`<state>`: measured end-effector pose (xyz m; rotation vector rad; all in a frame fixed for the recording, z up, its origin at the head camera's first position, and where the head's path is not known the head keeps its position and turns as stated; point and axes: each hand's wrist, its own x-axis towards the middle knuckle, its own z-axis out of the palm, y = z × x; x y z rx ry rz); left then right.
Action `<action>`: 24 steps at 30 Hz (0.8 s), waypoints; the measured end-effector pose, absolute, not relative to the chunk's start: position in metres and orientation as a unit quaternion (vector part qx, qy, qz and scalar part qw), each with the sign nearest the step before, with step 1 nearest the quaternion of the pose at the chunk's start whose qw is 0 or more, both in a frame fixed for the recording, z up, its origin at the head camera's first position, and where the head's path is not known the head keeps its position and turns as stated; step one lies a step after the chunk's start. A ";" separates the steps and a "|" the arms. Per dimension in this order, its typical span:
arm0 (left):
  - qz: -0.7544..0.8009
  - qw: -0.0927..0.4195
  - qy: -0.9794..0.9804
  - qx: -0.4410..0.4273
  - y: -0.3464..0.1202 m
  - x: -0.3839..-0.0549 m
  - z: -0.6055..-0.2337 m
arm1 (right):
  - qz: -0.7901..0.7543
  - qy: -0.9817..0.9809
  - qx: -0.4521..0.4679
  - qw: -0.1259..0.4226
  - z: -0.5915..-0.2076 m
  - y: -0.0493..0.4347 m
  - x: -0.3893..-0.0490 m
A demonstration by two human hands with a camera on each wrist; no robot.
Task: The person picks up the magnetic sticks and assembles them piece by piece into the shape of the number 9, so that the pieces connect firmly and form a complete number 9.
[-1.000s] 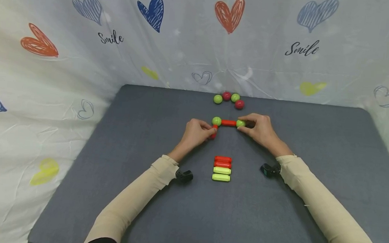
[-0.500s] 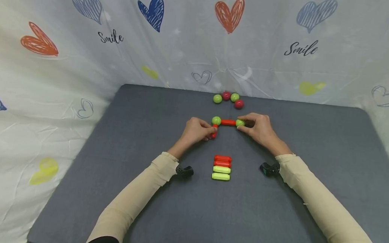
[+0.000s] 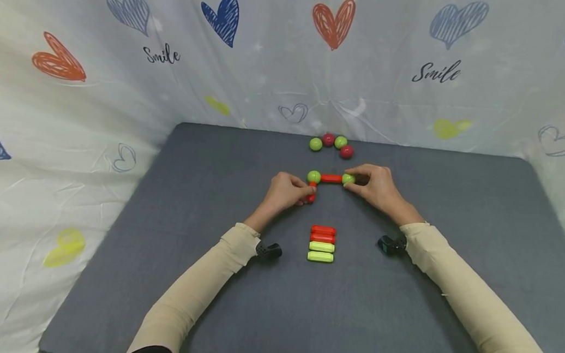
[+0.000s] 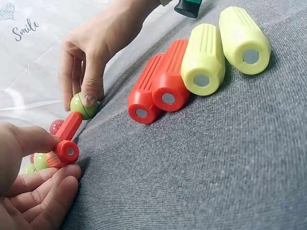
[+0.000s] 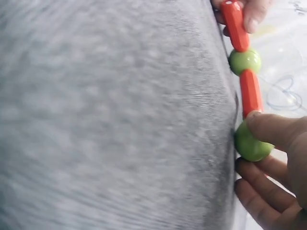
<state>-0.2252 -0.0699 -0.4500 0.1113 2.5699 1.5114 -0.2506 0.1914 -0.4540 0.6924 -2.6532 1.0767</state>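
Note:
My left hand pinches a short red magnetic rod between thumb and fingers, its round metal end showing in the left wrist view. That rod meets a green ball at the corner of an L shape. From this ball a second red rod runs right to another green ball. My right hand grips the right-hand ball, thumb on one side and fingers on the other. Both rods line up with the balls in the right wrist view.
Two red rods and two yellow-green rods lie stacked in a row nearer me on the grey table. Behind the L are two green balls and two red balls. A heart-printed curtain borders the back.
The red rod in my left hand has swung slightly, from slanting to nearly straight toward me below the corner ball. My right hand has stayed on its green ball.

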 end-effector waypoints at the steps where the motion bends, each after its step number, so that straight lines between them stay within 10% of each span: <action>1: 0.506 0.079 0.858 0.036 -0.070 -0.225 -0.451 | 0.369 -0.897 0.229 0.089 -0.453 0.192 -0.251; 24: 0.525 0.081 0.846 0.038 -0.074 -0.226 -0.454 | 0.359 -0.920 0.143 0.061 -0.440 0.186 -0.327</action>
